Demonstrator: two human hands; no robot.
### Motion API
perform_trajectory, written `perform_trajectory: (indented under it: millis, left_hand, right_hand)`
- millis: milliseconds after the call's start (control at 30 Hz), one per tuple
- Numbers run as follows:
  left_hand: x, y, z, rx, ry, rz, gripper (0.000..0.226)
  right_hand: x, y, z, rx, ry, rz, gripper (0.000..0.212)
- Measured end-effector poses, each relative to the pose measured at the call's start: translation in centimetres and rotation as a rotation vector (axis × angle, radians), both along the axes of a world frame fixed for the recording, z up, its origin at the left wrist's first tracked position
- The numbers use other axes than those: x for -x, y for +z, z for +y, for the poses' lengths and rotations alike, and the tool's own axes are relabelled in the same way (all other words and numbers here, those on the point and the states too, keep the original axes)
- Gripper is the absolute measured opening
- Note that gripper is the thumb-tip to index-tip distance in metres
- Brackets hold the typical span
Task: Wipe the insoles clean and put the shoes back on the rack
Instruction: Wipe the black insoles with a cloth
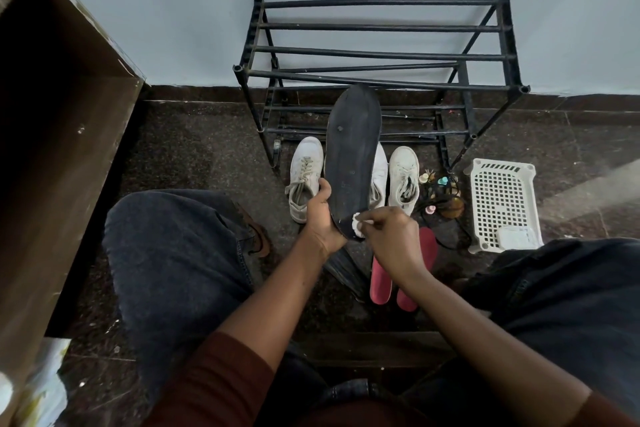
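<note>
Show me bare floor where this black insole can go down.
Bare floor lies left of the leftmost white shoe, toward the brown cabinet, and right of the white basket. Crowded: between them, around the red insoles.

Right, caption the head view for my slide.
Person's left hand holds a dark insole while right hand presses a white wipe to its near end.

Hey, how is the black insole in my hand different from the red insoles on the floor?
The black insole is held up by the left hand; the red insoles lie on the floor. The right hand presses a white wipe to the black insole's lower end; no hand touches the red insoles. Both are out of the white shoes.
</note>
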State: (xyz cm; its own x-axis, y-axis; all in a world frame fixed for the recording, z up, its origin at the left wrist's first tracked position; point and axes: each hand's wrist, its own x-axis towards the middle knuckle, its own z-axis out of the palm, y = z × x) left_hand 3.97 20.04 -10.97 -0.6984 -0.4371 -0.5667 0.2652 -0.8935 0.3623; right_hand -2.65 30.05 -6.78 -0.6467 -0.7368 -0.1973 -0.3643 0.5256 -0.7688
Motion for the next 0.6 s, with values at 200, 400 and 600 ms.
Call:
perform_trajectory:
  millis: [200,400,600]
  left_hand:
    - [-0.3,-0.7,0.2,0.032,-0.030,0.013,0.078]
    - [-0.7,0.4,-1.0,0.057,-0.095,0.165,0.070]
    - [0.0,0.8,-2.7,0.031,-0.142,0.189,0.072]
  right_hand:
    - [1.8,0.9,-1.4,-0.013,-0.227,-0.771,0.017]
    - [1.5,2.0,-0.6,-0.095,-0.168,-1.016,0.017]
    - [0.5,2.6,1.2,-0.129,-0.140,-0.929,0.017]
